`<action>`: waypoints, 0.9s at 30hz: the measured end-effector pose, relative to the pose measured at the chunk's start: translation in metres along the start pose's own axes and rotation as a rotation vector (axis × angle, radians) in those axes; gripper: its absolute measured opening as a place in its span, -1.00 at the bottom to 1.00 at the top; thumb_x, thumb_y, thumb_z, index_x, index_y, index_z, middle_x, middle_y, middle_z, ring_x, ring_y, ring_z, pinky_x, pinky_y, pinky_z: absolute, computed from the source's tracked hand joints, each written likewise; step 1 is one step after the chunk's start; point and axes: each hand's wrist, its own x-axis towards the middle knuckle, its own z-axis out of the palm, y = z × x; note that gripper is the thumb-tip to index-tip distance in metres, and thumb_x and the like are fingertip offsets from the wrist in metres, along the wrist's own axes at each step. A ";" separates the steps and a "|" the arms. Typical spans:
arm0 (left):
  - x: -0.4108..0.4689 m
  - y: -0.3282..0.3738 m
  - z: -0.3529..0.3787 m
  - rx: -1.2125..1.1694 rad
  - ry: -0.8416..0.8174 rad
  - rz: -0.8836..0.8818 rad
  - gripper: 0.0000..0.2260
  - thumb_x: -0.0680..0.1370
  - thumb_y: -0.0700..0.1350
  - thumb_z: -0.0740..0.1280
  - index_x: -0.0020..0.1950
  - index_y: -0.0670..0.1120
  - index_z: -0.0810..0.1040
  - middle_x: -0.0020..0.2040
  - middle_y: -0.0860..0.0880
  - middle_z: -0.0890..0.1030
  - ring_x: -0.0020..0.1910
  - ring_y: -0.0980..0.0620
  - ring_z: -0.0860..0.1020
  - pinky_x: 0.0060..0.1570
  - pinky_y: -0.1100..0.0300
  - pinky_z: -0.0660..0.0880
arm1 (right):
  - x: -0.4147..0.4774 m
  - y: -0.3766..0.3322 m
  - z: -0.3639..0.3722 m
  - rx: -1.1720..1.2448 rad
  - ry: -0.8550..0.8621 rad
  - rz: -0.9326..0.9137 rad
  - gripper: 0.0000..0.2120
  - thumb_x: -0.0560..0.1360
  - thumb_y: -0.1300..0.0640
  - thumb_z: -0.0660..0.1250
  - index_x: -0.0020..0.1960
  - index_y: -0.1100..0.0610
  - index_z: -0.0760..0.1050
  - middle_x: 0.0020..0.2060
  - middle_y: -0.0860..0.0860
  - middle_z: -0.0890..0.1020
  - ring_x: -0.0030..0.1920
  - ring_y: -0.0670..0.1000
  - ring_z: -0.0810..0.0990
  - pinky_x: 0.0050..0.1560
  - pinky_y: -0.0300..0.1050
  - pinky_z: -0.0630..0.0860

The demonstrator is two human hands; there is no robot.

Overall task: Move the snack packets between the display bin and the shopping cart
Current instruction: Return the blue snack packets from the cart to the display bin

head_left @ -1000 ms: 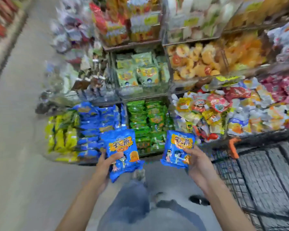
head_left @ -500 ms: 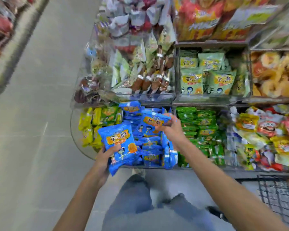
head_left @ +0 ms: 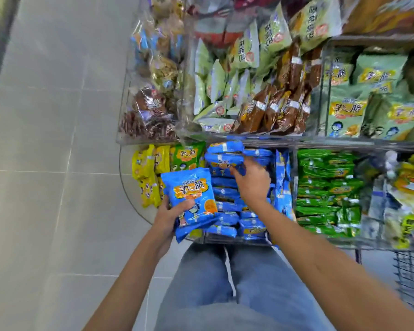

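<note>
My left hand [head_left: 167, 217] grips a blue snack packet [head_left: 191, 198] by its lower left corner and holds it face up over the front left of the display bin [head_left: 227, 240]. The bin is filled with several rows of the same blue packets. My right hand [head_left: 252, 181] reaches into the bin, its fingers curled on a second blue packet [head_left: 221, 161] that lies on top of the pile near the back. Only a dark wire corner of the shopping cart [head_left: 412, 280] shows at the lower right.
Yellow packets [head_left: 145, 175] fill the bin to the left and green packets [head_left: 326, 189] the bin to the right. A higher clear shelf [head_left: 249, 139] of brown and pale green bags overhangs the back. Grey tiled floor [head_left: 46, 163] lies to the left.
My right hand carried its blue packet from beside the cart leftward into the blue bin and lowered it onto the pile. My left hand keeps its packet. The view swung left, off the cart.
</note>
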 end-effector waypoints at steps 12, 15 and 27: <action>0.025 0.012 0.005 0.064 -0.146 -0.013 -0.40 0.31 -0.03 0.43 0.32 -0.12 0.41 0.10 -0.14 0.65 -0.04 -0.10 0.66 -0.12 0.04 0.62 | -0.054 -0.047 -0.046 0.835 -0.597 0.171 -0.92 0.43 -0.01 0.42 -0.15 -0.05 0.53 -0.23 -0.13 0.61 -0.29 -0.11 0.60 -0.21 -0.17 0.56; 0.026 0.011 0.009 0.107 -0.098 -0.006 -0.33 0.31 0.15 0.36 0.35 -0.11 0.38 0.11 -0.16 0.63 0.01 -0.19 0.62 0.07 -0.16 0.54 | -0.052 -0.048 -0.053 0.808 -0.636 0.210 -0.77 0.34 0.12 0.52 -0.05 0.01 0.55 -0.07 -0.03 0.64 -0.13 -0.08 0.62 -0.07 -0.19 0.57; 0.028 0.005 -0.008 0.029 0.104 -0.019 -0.42 0.30 -0.01 0.45 0.28 -0.14 0.47 0.01 -0.17 0.68 -0.11 -0.12 0.68 -0.15 0.00 0.64 | -0.021 0.000 -0.052 0.931 -0.427 0.342 -0.74 0.37 0.44 0.40 0.01 0.25 0.46 -0.24 0.05 0.63 -0.25 -0.03 0.62 -0.20 -0.22 0.53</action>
